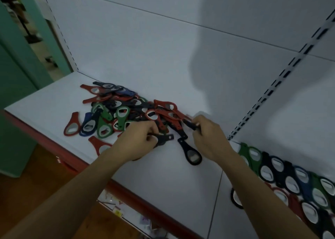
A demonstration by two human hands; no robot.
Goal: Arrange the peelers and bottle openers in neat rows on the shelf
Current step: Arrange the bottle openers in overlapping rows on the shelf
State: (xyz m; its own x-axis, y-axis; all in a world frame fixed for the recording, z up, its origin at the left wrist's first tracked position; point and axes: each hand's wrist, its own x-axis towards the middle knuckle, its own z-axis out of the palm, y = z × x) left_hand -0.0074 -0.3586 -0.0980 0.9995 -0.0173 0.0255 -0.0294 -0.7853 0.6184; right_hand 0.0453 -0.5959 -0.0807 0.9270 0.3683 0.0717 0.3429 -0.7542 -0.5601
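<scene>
A jumbled pile of red, green, blue and black bottle openers (125, 110) lies on the white shelf (45, 104). My left hand (139, 141) grips a black opener (164, 139) at the pile's near edge. My right hand (206, 135) pinches the handle of a dark opener (190, 125) at the pile's right end. Another black opener (192, 153) lies loose on the shelf between my hands. At the lower right, openers (290, 180) lie in overlapping rows.
The shelf has a red front edge (54, 148) and a white back panel (145, 48). A slotted upright (282, 75) rises at the right. A lower shelf with small packets (116, 208) shows below. A green wall (14, 66) stands at the left.
</scene>
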